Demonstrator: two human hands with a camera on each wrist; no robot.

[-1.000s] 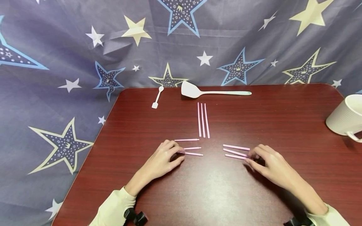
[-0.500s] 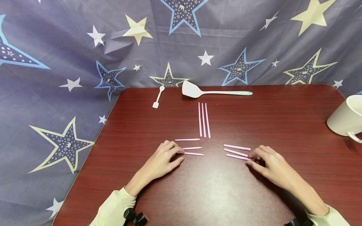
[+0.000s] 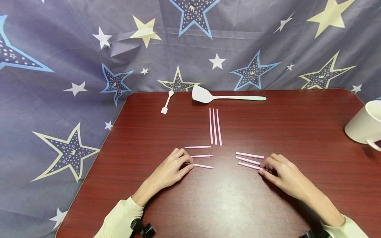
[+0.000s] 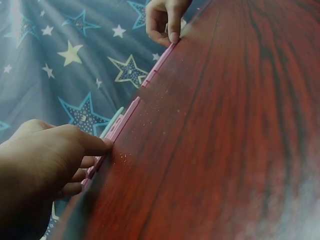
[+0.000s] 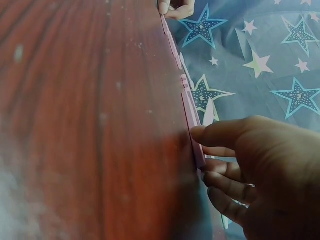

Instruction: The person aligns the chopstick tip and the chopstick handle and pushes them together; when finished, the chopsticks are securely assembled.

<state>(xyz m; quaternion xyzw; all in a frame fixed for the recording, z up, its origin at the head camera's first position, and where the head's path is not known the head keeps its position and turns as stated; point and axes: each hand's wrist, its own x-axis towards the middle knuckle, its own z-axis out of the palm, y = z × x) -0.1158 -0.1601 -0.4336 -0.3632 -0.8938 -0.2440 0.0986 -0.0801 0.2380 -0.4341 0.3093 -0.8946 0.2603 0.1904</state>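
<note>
Several thin pink sticks lie on the table in three groups of three. My left hand (image 3: 172,168) pinches the near stick (image 3: 203,166) of the left group between thumb and fingers; its left end is hidden by the fingers. That stick slants away from the other two, the far one (image 3: 197,147) and the middle one (image 3: 202,156). On the right, my right hand (image 3: 284,173) pinches the near stick (image 3: 250,165) of the right group at its right end. Its fingertips are close to the middle stick (image 3: 247,160); the far stick (image 3: 249,155) lies apart. Three more sticks (image 3: 215,127) lie lengthwise between the groups, farther back.
A white spatula (image 3: 202,95) with a pale green handle end lies along the table's back edge. Left of it is a small white double-ended scoop (image 3: 167,103). A ribbed white mug (image 3: 363,124) stands at the far right. Star-patterned cloth (image 3: 125,43) hangs behind the table (image 3: 285,132).
The near left stick has swung, its right end coming toward me and away from the middle one. The near right stick's held end has shifted slightly toward me. Both hands have barely moved.
</note>
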